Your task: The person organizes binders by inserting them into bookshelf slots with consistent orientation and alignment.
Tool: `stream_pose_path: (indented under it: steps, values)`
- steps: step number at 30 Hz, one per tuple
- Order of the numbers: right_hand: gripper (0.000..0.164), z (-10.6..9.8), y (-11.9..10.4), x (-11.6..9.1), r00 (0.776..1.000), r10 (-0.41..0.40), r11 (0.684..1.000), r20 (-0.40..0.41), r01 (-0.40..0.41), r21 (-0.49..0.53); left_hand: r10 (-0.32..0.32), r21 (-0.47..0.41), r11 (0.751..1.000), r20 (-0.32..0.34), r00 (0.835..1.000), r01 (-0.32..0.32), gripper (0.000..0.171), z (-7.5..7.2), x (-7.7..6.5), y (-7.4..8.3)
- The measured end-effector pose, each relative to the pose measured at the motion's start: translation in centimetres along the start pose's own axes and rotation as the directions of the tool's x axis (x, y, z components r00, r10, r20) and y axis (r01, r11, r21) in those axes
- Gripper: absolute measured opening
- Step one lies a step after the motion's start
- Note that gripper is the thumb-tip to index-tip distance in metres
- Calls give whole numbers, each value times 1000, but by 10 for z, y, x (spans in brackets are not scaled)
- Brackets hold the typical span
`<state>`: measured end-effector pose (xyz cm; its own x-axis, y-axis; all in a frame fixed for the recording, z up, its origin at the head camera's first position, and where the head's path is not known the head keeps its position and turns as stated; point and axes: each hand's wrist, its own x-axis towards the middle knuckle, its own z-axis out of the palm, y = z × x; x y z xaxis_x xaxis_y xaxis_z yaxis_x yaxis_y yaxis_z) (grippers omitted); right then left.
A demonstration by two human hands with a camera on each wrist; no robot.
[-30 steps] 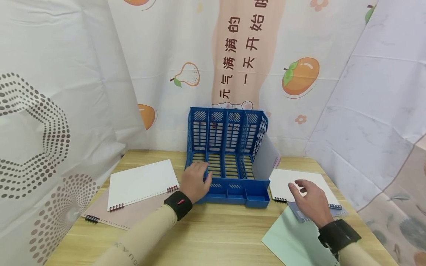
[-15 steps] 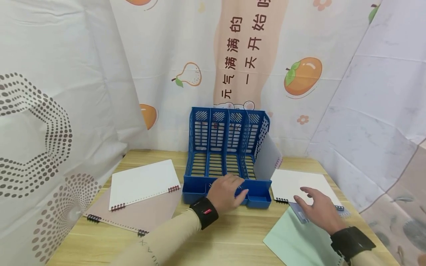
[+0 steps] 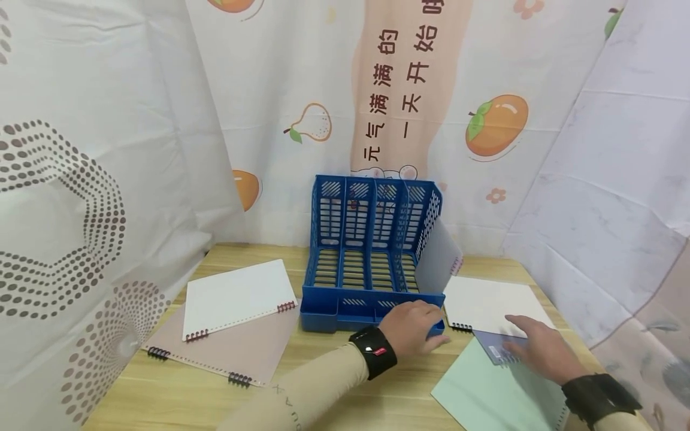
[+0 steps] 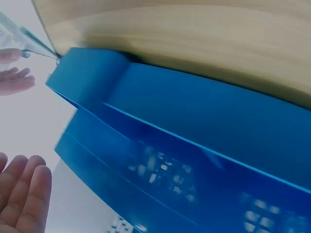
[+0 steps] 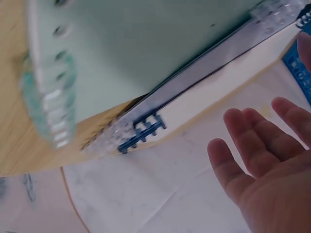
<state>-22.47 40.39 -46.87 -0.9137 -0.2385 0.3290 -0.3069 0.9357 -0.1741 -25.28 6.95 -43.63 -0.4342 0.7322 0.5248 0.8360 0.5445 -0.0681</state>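
Note:
A blue desktop file rack (image 3: 319, 296) with upright slots and small front trays stands at the back middle. My left hand (image 3: 411, 329) reaches over its right front tray, fingers loosely extended and holding nothing. Seen from the left wrist, its fingers (image 4: 30, 194) are beside the rack's front (image 4: 194, 107). In the rightmost slot a pale grey spiral notebook (image 3: 438, 258) leans upright. My right hand (image 3: 547, 350) hovers over a pale green notebook (image 3: 480, 383) and a blue-grey notebook (image 3: 489, 344), its fingers spread and holding nothing. In the right wrist view that hand (image 5: 272, 170) appears palm-side.
A white spiral notebook (image 3: 493, 299) lies right of the rack, under the blue-grey one's far side. On the left, another white notebook (image 3: 237, 296) overlaps a pinkish-brown one (image 3: 221, 359). A printed curtain (image 3: 280, 203) hangs behind the wooden table (image 3: 345, 401).
My left hand has swept right along the rack's front, from its left end to its right tray. My right hand has shifted right and slightly nearer. The notebooks stay where they were.

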Motion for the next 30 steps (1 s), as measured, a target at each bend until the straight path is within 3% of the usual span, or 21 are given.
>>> stream_pose_path:
  steps: [7,19,30]
  values:
    - [66,-8,10,0,997,-4,1000,83,4,-6,34,62,997,66,997,-38,49,14,23,18]
    - [67,-4,15,0,995,-11,1000,102,11,-4,-28,86,996,221,975,9,48,37,49,35]
    - [64,3,15,3,992,-63,998,108,66,-19,-121,116,990,353,928,85,50,55,79,53]
